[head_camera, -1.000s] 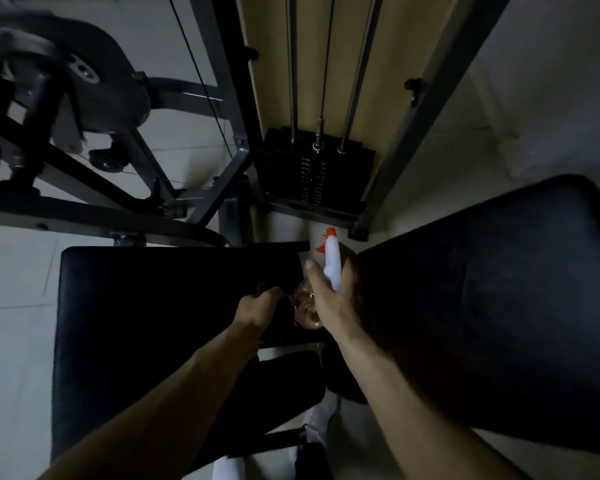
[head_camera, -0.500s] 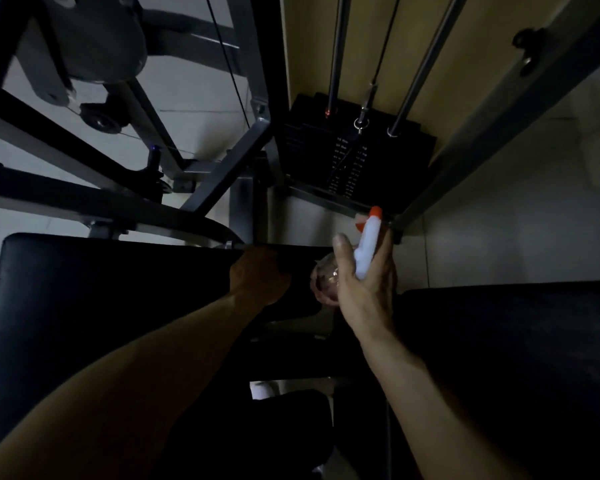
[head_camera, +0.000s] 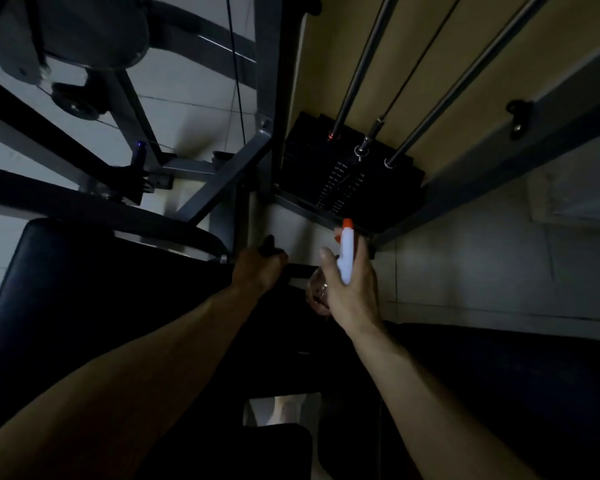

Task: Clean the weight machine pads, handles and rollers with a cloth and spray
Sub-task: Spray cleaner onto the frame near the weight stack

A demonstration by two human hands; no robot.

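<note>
My right hand (head_camera: pixel 352 289) grips a spray bottle (head_camera: pixel 345 256) with a white trigger head and an orange nozzle tip; its clear body shows below my thumb. My left hand (head_camera: pixel 257 268) is curled round something dark at the far edge of the black seat pad (head_camera: pixel 94 292); a dark tip sticks up above my knuckles. Whether that is a cloth or a machine part is too dark to tell. A second black pad (head_camera: pixel 520 382) lies at the lower right.
The black weight stack (head_camera: pixel 347 174) with its steel guide rods (head_camera: pixel 364 67) and cable stands just beyond my hands. Grey frame bars (head_camera: pixel 229 174) cross at the upper left, with a pulley wheel (head_camera: pixel 75 105) and a large disc above. Pale tiled floor (head_camera: pixel 465 258) lies to the right.
The view has swung so the weight stack sits higher and to the right. My left hand has moved forward along the seat pad's far edge. My right hand keeps the spray bottle raised beside it.
</note>
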